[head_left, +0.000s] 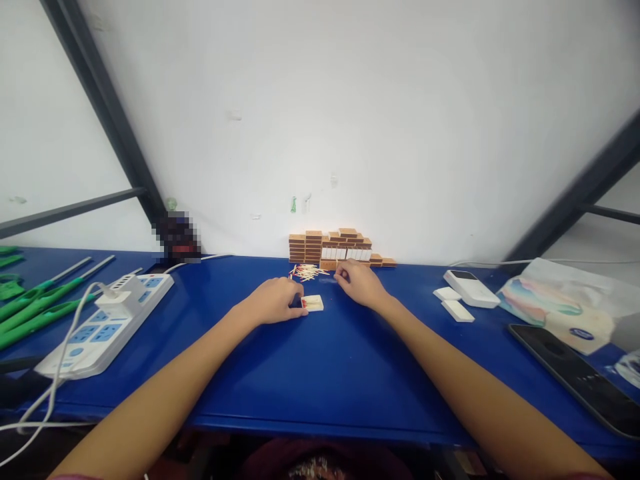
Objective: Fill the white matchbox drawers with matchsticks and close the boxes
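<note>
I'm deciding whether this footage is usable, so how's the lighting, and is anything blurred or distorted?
Head view: light on the wall looks fairly even, with a soft sheen on the blue tabletop; head view again: the loose matches look soft in detail, the dark left post slants steeply, possibly partly from wide-angle stretching, and a pixelated patch at the left hides whatever is there.

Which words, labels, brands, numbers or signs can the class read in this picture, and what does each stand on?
None can be read.
Blue oval logo on the tissue pack: too small and blurred.
Power strip: any markings are too small.
White device with a dark panel: no digits can be made out.
Stacked matchboxes: no lettering can be made out.
</note>
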`<act>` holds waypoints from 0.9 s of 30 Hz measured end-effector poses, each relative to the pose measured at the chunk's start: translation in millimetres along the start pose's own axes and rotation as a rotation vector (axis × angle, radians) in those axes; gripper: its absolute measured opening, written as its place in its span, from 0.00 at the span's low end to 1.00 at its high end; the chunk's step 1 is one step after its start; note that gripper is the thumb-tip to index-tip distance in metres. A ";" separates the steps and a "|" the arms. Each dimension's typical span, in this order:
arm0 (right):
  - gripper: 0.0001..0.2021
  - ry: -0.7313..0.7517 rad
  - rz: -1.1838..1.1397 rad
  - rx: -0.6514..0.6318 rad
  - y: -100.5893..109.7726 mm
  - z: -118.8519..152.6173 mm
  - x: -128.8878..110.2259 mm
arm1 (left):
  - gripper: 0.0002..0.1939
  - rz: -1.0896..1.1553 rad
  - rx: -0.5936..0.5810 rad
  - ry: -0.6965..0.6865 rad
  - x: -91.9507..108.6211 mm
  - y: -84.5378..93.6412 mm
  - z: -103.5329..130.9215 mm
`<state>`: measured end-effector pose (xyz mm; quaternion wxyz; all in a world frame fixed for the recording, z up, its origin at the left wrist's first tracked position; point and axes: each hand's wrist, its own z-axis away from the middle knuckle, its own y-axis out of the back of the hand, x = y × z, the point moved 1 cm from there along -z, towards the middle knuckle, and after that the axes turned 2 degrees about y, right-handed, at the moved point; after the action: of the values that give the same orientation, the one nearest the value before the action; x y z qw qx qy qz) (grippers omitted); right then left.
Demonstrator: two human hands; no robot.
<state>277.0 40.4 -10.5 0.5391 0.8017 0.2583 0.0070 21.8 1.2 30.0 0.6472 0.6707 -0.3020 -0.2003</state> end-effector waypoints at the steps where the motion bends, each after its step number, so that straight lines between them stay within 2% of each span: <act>1: 0.04 0.011 -0.008 0.005 -2.6 -2.6 1.7 | 0.13 0.000 -0.001 -0.001 0.3 -0.3 -0.2; 4: 0.03 0.022 -0.025 -0.012 -12.8 -12.0 1.0 | 0.14 0.008 -0.006 -0.002 1.4 -0.6 -0.7; 8: 0.06 -0.078 0.016 -0.041 -23.8 -21.0 -4.3 | 0.14 0.025 -0.010 0.002 1.9 -0.2 -0.9; 14: 0.06 -0.108 0.034 -0.092 -18.6 -17.4 0.4 | 0.13 0.041 -0.002 -0.001 -1.8 -2.1 -2.3; 18: 0.04 0.013 -0.071 -0.107 -1.6 -8.1 -2.3 | 0.13 0.049 0.005 0.013 -4.3 -3.0 -2.7; 21: 0.05 0.124 -0.179 -0.166 7.7 -0.1 -15.7 | 0.13 0.057 0.009 0.015 -5.0 -3.2 -2.5; 27: 0.04 0.236 -0.164 -0.292 2.2 7.9 -43.9 | 0.14 0.047 0.014 0.005 -6.4 -4.5 -2.9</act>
<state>242.2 14.5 -0.1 0.6144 0.6848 0.3805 0.0943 19.6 7.6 25.0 0.6478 0.6684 -0.3175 -0.1813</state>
